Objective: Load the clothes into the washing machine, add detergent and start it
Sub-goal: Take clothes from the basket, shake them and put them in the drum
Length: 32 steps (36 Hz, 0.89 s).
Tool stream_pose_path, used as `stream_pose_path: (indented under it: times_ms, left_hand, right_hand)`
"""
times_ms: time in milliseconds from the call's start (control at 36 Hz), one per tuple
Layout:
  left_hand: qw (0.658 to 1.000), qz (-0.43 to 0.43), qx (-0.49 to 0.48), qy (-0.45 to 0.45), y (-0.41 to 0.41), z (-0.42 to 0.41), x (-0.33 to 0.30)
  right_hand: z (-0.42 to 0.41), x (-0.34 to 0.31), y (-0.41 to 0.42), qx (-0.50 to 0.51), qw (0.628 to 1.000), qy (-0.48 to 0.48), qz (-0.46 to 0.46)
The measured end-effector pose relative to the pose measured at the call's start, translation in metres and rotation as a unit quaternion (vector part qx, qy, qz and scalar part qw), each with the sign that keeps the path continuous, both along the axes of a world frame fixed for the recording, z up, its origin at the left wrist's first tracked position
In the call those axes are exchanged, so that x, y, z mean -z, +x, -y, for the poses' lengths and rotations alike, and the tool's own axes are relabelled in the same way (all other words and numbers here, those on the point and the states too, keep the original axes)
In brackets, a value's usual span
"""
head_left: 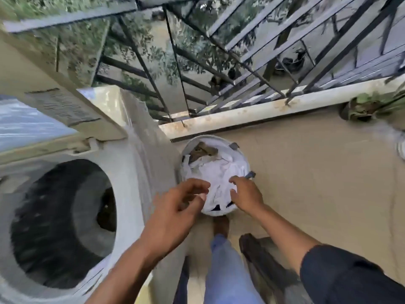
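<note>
A white top-loading washing machine (122, 163) stands at the left with its lid (65, 110) raised and its dark drum (59, 224) exposed. To its right, a white laundry bucket (242, 156) on the floor holds white clothes (217, 172) and a brownish garment (202, 151). My left hand (173, 213) hovers above the bucket's near left edge, fingers apart and holding nothing. My right hand (245, 194) reaches into the bucket's near right side, its fingers spread on the white clothes; no firm grasp is visible.
A black metal railing (241, 69) on a white kerb (252, 113) runs behind the bucket, with a drop beyond. A potted plant (361, 108) sits at the far right. My legs and a foot (221, 224) are just below the bucket, next to a dark object (258, 255).
</note>
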State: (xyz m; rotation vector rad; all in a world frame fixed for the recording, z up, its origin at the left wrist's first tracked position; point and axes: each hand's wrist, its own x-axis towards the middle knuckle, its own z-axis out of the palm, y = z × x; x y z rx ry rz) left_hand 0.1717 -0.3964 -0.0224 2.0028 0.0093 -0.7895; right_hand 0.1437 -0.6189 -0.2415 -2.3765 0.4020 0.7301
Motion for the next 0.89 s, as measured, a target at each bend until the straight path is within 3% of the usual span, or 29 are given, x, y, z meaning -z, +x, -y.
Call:
stream_pose_path:
  times_ms: [139, 306, 528, 667, 889]
  left_hand:
    - [0.998, -0.016, -0.01, 0.06, -0.002, 0.039, 0.047]
    - [0.995, -0.049, -0.012, 0.088, -0.005, 0.07, 0.099]
    - [0.99, -0.068, -0.014, 0.119, -0.004, 0.081, 0.14]
    - [0.99, -0.062, -0.039, 0.124, -0.001, 0.073, 0.138]
    - [0.984, -0.043, -0.006, 0.173, 0.006, 0.057, 0.095]
  right_hand:
    - [0.017, 0.082, 0.011, -0.119, 0.99, -0.028, -0.073]
    - [0.024, 0.155, 0.018, -0.274, 0.952, -0.109, -0.077]
    - [0.029, 0.229, 0.006, -0.308, 0.943, -0.128, 0.001]
    - [0.022, 0.177, 0.019, -0.246, 0.965, -0.087, -0.029]
    - [0.013, 0.062, 0.017, -0.162, 0.986, -0.044, 0.01]
